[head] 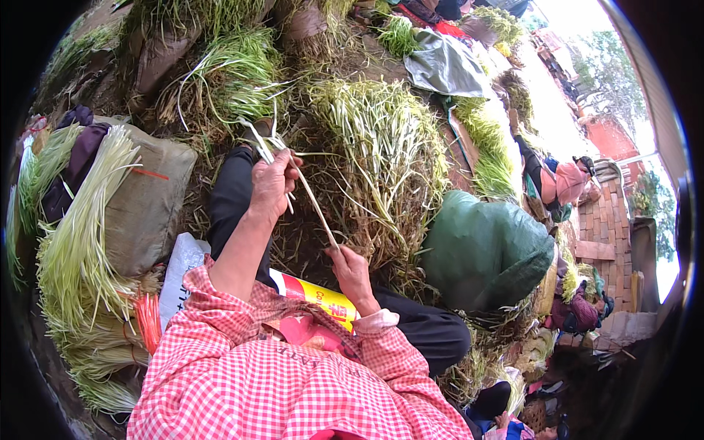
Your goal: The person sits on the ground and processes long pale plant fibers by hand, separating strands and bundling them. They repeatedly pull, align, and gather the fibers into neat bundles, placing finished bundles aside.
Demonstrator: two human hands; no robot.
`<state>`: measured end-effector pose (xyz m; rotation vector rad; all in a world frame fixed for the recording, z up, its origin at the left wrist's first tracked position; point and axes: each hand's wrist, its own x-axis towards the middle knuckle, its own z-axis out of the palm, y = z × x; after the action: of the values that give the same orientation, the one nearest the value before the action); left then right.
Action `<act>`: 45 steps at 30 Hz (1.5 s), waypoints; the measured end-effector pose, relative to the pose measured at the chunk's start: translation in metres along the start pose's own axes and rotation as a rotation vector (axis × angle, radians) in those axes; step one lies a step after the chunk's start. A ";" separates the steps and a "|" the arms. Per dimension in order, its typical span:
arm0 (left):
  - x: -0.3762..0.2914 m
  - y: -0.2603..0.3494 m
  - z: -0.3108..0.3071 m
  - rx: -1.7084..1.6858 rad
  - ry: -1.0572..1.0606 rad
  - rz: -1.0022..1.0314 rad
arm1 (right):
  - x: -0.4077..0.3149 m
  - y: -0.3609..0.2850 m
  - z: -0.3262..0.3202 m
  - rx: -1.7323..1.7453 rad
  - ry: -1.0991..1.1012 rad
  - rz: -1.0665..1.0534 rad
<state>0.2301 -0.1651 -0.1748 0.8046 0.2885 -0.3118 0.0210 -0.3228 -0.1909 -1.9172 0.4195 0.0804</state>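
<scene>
Several pale stalks (268, 147) of a leafy plant, like blanched chives, stick out of my left hand (270, 179), which is closed around them. One long thin stalk (316, 203) runs down from there to my right hand (352, 275), whose thumb and fingers pinch its lower end. Just beyond my hands lies a large heap of pale stalks (379, 137) with dry, brownish lower ends. A greener bunch (242, 77) lies on the ground past my left hand. Across my lap is a yellow and red printed plastic bag (319, 297).
Sorted pale bundles (82, 231) and orange ties (147, 319) lie at left, beside a grey-brown covered block (146, 192). A dark green sack (484, 247) stands at right. Other people (566, 181) sit farther right, near a brick wall (608, 220).
</scene>
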 end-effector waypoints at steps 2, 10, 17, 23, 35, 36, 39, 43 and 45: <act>0.009 0.006 -0.001 -0.003 0.035 0.077 | -0.019 0.045 -0.018 -0.190 -0.012 0.076; -0.014 -0.023 0.018 0.103 -0.066 -0.037 | 0.006 -0.021 -0.021 -0.325 0.224 -0.328; -0.020 -0.031 0.014 -0.027 -0.224 -0.209 | 0.022 -0.012 0.018 0.116 0.061 -0.069; -0.030 -0.067 0.008 0.451 -0.320 -0.135 | 0.014 -0.025 0.000 -0.347 0.116 -0.168; -0.033 -0.059 0.019 0.311 -0.262 -0.206 | -0.024 0.029 -0.041 -0.432 0.114 0.059; -0.032 -0.059 0.017 0.309 -0.285 -0.198 | -0.022 0.029 -0.041 -0.261 0.216 0.002; -0.032 -0.063 0.015 0.282 -0.299 -0.232 | -0.012 -0.011 -0.041 0.157 0.227 0.080; -0.042 -0.071 0.024 0.187 -0.335 -0.266 | 0.004 0.002 -0.014 0.272 -0.041 0.071; -0.047 -0.072 0.025 0.183 -0.348 -0.262 | 0.003 0.003 -0.006 0.325 0.090 0.047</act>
<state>0.1636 -0.2232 -0.1878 0.8764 0.0366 -0.7233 0.0219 -0.3300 -0.1921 -1.5946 0.5057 -0.0421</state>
